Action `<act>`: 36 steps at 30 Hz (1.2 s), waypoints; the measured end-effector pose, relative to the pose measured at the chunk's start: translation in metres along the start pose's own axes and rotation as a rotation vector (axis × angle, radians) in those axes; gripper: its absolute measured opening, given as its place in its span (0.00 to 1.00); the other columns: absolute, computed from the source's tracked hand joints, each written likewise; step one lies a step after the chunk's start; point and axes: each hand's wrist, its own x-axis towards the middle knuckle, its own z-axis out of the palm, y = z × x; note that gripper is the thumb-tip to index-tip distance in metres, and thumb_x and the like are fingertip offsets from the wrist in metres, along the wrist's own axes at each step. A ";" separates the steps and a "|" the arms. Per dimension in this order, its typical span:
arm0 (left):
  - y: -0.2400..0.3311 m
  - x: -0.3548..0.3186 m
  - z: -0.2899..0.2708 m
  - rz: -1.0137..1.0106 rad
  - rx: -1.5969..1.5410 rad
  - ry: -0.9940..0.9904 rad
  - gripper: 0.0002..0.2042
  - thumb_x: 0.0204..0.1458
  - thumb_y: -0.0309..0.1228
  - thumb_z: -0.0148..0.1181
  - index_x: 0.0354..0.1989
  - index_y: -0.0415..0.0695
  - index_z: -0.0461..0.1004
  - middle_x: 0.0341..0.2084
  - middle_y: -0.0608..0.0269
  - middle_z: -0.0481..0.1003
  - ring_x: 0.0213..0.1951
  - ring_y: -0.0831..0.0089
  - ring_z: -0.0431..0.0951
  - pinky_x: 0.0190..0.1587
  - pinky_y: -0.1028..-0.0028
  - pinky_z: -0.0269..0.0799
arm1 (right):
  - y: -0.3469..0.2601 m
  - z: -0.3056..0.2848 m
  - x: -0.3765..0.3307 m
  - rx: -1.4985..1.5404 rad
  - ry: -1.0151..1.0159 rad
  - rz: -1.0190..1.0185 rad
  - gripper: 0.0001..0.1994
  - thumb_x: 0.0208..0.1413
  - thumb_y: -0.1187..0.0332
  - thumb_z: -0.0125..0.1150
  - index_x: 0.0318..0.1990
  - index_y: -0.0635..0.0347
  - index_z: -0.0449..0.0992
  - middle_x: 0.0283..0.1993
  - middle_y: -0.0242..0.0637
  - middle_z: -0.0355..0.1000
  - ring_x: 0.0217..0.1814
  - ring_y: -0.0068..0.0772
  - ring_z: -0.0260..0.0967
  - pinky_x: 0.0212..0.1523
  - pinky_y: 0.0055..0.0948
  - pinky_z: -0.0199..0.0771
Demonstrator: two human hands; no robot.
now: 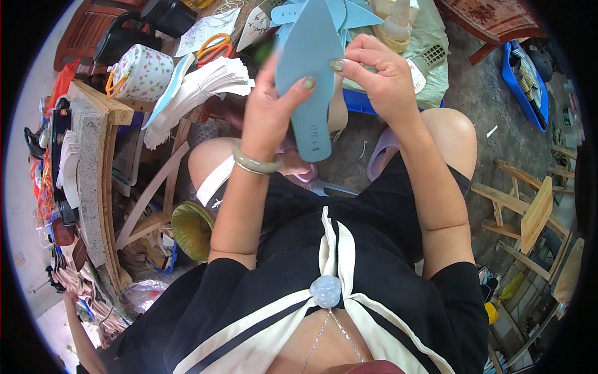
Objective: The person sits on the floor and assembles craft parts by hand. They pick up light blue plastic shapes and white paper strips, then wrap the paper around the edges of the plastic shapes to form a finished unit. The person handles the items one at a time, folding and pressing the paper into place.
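Observation:
My left hand (269,115) is closed on a light blue insole (306,112), its thumb lying across the face. The insole hangs over my lap with the pointed end away from me and the narrow heel end towards me. My right hand (381,78) pinches at the insole's right edge, thumb tip against it; what lies between those fingertips is partly hidden. Behind it, more blue insole pieces (358,15) lie in a loose pile on the work surface.
On the left are a bundle of white strips (202,87), orange-handled scissors (213,50) and a flowered container (143,71). A bottle (397,28) stands at the back. A blue crate (523,87) and a wooden frame (529,215) are on the right. Another person's arm (84,333) shows lower left.

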 end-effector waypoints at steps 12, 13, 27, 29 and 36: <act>-0.010 0.005 -0.012 -0.022 -0.381 -0.112 0.31 0.63 0.53 0.39 0.65 0.41 0.55 0.62 0.52 0.61 0.63 0.58 0.62 0.62 0.59 0.61 | 0.008 0.038 -0.010 0.342 0.044 0.250 0.14 0.59 0.66 0.59 0.52 0.59 0.77 0.37 0.25 0.76 0.39 0.14 0.68 0.40 0.17 0.69; -0.010 0.006 -0.013 -0.004 -0.409 -0.112 0.31 0.63 0.53 0.38 0.65 0.41 0.55 0.62 0.51 0.61 0.63 0.57 0.61 0.63 0.59 0.61 | 0.006 0.039 -0.013 0.333 0.070 0.242 0.14 0.59 0.68 0.60 0.51 0.59 0.77 0.37 0.26 0.76 0.38 0.14 0.68 0.40 0.17 0.69; -0.005 0.011 -0.011 0.037 -0.507 -0.062 0.31 0.63 0.54 0.37 0.64 0.39 0.55 0.60 0.46 0.63 0.62 0.51 0.63 0.62 0.52 0.62 | -0.012 0.043 -0.010 0.351 0.148 0.236 0.09 0.57 0.70 0.62 0.43 0.61 0.81 0.35 0.31 0.78 0.37 0.13 0.70 0.38 0.15 0.71; -0.008 0.011 -0.011 0.040 -0.539 -0.074 0.31 0.63 0.54 0.37 0.64 0.40 0.55 0.59 0.46 0.63 0.62 0.51 0.63 0.62 0.52 0.62 | -0.009 0.045 -0.011 0.362 0.145 0.204 0.09 0.56 0.69 0.62 0.41 0.62 0.81 0.37 0.33 0.79 0.37 0.15 0.72 0.38 0.16 0.72; -0.012 0.012 -0.015 0.006 -0.535 -0.095 0.31 0.62 0.55 0.39 0.58 0.38 0.63 0.51 0.48 0.70 0.54 0.55 0.71 0.60 0.54 0.65 | -0.010 0.045 -0.010 0.306 0.002 0.178 0.10 0.56 0.66 0.63 0.40 0.63 0.82 0.35 0.32 0.79 0.36 0.15 0.72 0.38 0.18 0.73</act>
